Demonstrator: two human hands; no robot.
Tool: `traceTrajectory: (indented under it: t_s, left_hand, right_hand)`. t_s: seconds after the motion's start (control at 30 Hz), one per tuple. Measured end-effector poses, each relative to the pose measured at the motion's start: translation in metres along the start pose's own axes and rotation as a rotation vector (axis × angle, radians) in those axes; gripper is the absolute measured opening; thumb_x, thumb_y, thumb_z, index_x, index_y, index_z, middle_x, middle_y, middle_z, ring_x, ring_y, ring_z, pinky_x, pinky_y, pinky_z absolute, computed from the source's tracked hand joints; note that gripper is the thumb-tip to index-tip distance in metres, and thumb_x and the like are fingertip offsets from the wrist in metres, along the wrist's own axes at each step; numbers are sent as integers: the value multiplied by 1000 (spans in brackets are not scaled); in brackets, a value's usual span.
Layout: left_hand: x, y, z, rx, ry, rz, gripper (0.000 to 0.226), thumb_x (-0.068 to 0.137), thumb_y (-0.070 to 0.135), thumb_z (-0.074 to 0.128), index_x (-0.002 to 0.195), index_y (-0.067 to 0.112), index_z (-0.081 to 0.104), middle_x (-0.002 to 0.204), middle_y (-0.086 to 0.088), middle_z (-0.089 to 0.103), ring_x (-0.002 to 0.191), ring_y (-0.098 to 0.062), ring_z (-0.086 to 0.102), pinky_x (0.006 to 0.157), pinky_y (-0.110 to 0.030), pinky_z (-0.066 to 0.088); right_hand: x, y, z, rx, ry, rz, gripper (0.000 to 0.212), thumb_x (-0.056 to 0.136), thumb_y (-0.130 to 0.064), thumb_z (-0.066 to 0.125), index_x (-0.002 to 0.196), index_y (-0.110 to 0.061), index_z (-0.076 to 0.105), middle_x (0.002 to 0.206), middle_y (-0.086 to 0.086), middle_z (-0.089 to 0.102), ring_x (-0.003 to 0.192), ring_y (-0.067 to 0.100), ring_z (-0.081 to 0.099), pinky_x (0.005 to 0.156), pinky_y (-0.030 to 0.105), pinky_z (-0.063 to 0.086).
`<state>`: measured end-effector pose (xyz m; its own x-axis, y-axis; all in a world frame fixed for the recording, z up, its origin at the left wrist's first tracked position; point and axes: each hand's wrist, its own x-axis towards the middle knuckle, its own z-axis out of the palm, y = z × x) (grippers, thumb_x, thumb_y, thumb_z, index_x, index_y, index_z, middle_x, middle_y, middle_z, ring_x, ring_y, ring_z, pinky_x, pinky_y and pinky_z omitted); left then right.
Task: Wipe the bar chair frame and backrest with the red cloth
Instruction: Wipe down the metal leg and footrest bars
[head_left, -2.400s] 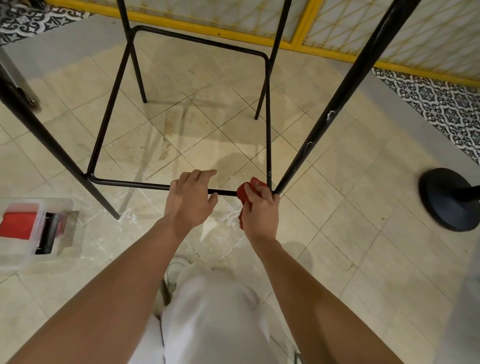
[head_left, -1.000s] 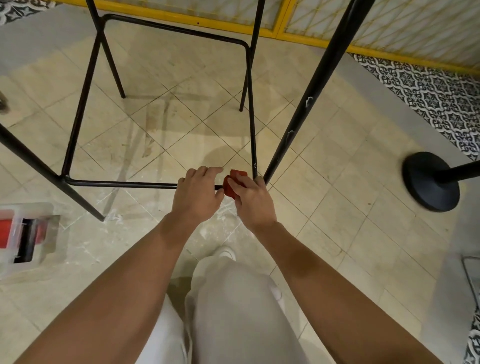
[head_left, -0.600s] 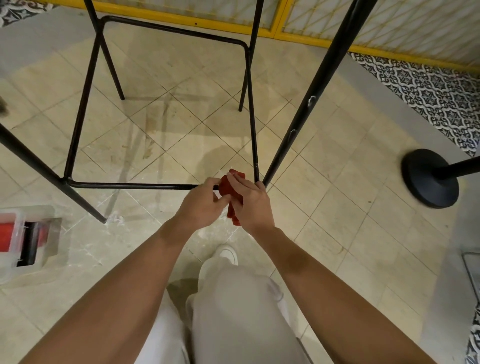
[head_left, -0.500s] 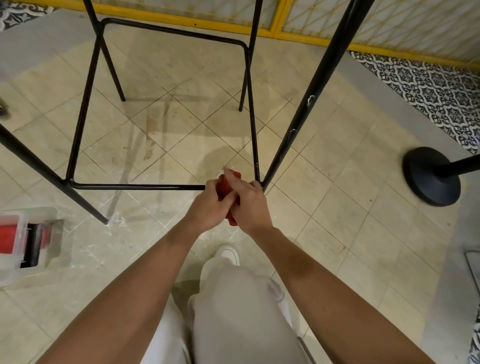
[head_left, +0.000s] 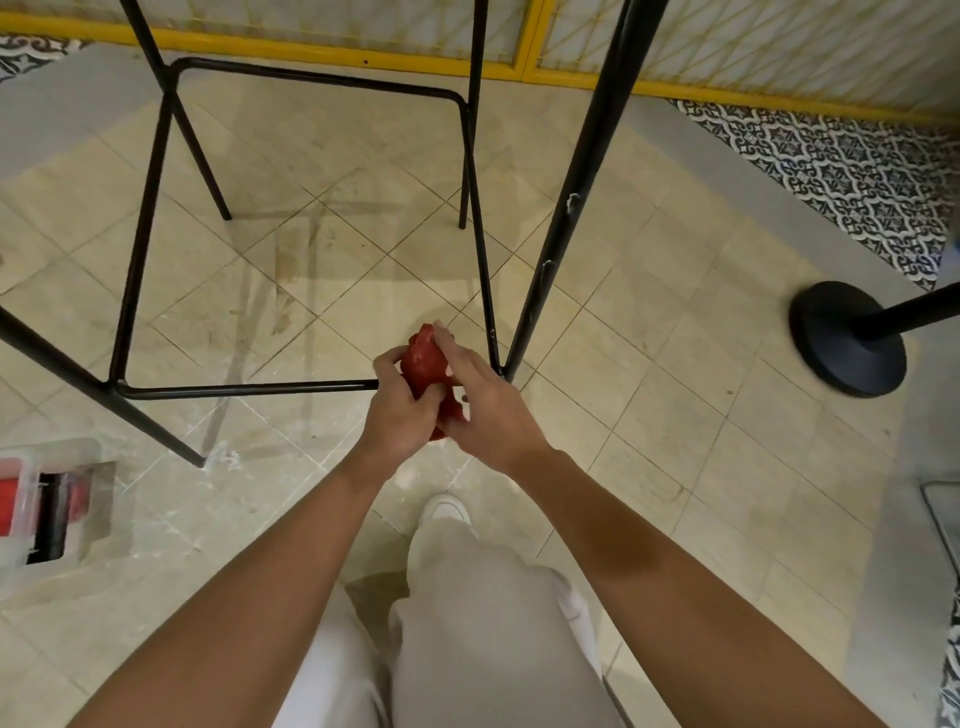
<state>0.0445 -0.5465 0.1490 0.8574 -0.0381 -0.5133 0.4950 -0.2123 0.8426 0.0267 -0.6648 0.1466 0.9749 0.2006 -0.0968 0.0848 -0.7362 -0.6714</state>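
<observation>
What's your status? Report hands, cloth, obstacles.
The left hand and right hand grip the red cloth. Cloth bunched at the near rung, right end. Nothing blocks it.

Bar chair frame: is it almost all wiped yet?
Hard to say what's done; no bar looks visibly cleaner. In hand: both the left hand and right hand hold the bunched red cloth by the lower crossbar. Left: the front leg shows pale marks, and the backrest is out of view.
</observation>
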Motion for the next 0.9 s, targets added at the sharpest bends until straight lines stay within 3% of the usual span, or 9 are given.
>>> traceTrajectory:
  t_s: [0.1, 0.23, 0.43, 0.5, 0.57, 0.77, 0.9]
  left_hand:
    - [4, 4, 1, 37, 105, 29, 44, 96, 16, 40, 136, 11, 24, 111, -10, 54, 88, -20, 57, 78, -34, 50]
    - [21, 17, -3, 106, 112, 85, 39, 98, 16, 33, 135, 11, 24, 96, -8, 52, 80, -23, 56, 75, -40, 51]
    - [38, 27, 10, 220, 72, 145, 39, 97, 22, 41, 133, 15, 30, 87, -2, 56, 70, -13, 55, 59, -23, 41]
    - [41, 29, 19, 297, 55, 174, 42, 97, 28, 47, 134, 14, 32, 96, -2, 56, 73, -13, 55, 63, -22, 41]
    - [47, 29, 27, 390, 51, 195, 47, 95, 33, 50, 135, 14, 33, 106, -3, 54, 83, -16, 54, 73, -25, 41]
    - [65, 29, 51, 555, 69, 263, 45, 96, 32, 48, 138, 19, 36, 122, -8, 52, 100, -25, 58, 83, -33, 46]
    - [72, 33, 62, 718, 81, 290, 37, 99, 30, 40, 135, 22, 39, 118, -6, 48, 86, -22, 52, 74, -34, 45]
  right_hand:
    - [-14, 12, -9, -47, 11, 12, 87, 82, -14, 68, 149, -32, 14, 144, -4, 40, 109, 12, 56, 86, 31, 53]
    - [-31, 31, -20, -78, 72, 161, 70, 83, -16, 67, 144, -30, 34, 136, -6, 45, 98, 4, 54, 89, 27, 52]
    - [-29, 53, -27, -8, 255, 301, 36, 83, -18, 67, 117, -20, 60, 107, -6, 59, 89, 7, 57, 79, 33, 54]
    - [-25, 60, -27, 6, 293, 333, 29, 81, -20, 69, 109, -19, 61, 101, -7, 61, 91, 8, 56, 78, 32, 53]
    - [-22, 64, -28, 27, 305, 354, 32, 80, -22, 70, 109, -19, 59, 101, -7, 61, 92, 9, 56, 78, 31, 53]
    - [-10, 72, -35, 94, 255, 366, 51, 78, -24, 72, 124, -22, 51, 111, -6, 59, 98, 7, 53, 83, 27, 49]
    - [-6, 78, -36, 118, 188, 367, 64, 77, -28, 74, 134, -25, 44, 121, -8, 55, 111, 8, 48, 92, 27, 45]
